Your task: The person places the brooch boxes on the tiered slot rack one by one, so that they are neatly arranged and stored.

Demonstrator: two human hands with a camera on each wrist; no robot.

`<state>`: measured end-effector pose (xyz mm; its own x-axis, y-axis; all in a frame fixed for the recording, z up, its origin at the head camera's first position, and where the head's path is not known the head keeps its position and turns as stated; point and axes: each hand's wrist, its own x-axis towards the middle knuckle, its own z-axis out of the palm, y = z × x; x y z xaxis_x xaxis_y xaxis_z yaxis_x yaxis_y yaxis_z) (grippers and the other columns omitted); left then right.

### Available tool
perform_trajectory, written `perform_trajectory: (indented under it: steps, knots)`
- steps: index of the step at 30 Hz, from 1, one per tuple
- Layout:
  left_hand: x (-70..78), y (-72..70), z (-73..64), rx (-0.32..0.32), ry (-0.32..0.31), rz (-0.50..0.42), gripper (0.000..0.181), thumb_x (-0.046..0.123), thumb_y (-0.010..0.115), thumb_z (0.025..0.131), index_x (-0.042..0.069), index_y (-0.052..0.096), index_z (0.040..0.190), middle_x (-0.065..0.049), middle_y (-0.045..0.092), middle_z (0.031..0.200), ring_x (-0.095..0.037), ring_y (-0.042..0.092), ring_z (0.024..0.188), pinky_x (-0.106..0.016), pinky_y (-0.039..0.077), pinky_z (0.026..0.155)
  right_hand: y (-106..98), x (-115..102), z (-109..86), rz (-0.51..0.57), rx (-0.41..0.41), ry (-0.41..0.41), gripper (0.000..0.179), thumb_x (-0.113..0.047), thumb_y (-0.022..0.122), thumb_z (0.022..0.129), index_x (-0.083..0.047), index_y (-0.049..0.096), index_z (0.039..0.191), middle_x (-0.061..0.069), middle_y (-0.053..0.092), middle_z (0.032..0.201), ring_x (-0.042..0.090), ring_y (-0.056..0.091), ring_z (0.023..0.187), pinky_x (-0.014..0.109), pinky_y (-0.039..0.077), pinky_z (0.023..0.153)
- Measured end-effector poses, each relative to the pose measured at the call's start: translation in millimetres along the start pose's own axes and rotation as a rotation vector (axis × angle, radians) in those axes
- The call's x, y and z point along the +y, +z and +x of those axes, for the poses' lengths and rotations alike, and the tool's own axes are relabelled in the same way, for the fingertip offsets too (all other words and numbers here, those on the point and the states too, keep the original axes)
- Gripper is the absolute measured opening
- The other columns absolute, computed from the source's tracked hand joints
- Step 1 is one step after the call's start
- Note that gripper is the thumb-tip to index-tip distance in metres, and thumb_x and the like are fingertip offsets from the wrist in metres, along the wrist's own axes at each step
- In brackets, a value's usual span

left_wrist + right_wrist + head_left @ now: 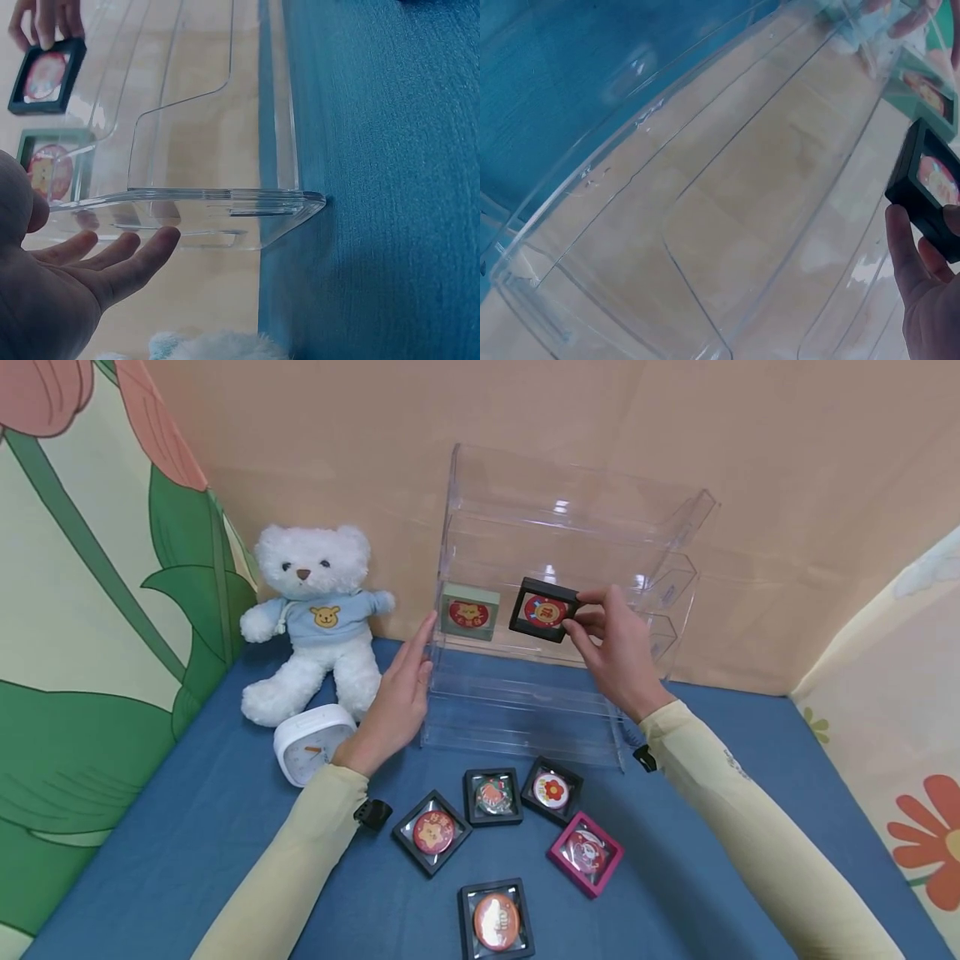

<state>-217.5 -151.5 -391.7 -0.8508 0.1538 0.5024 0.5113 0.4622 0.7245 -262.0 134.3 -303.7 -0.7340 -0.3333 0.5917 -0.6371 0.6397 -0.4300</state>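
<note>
My right hand [622, 647] pinches a black square display frame [543, 610] by its right edge, thumb in front. Inside that frame is a round red badge with a yellow and blue design. It is held at a middle tier of the clear acrylic rack [525, 739], to the right of a pale green frame [470, 612] with a red badge. With fingers nearly straight, my left hand [397, 697] rests against the rack's left side panel. In the left wrist view, the fingers [127, 262] lie along the clear panel's outer side.
On the blue cloth before the rack lie several black frames [492, 797] with round badges and one magenta frame [586, 854]. A white teddy bear [311, 610] in a blue shirt sits at the left, behind a white clock [311, 747]. A beige backdrop [750, 610] hangs behind.
</note>
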Motion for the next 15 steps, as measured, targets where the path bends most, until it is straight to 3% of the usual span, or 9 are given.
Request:
perform_trajectory:
  steps: [15]
  knots:
    - [0.2,0.6,0.0,-0.001,-0.005,0.006,0.062,0.007,0.032,0.110,0.027,0.011,0.165,-0.004,0.018,0.167,-0.031,0.037,0.143,-0.044,0.039,0.112,17.0,3.0,10.2,-0.038,-0.037,0.015,0.037,-0.004,0.066,0.098,-0.002,0.046,0.128,0.019,0.062,0.128,0.032,0.069,0.109,0.044,0.054,0.094]
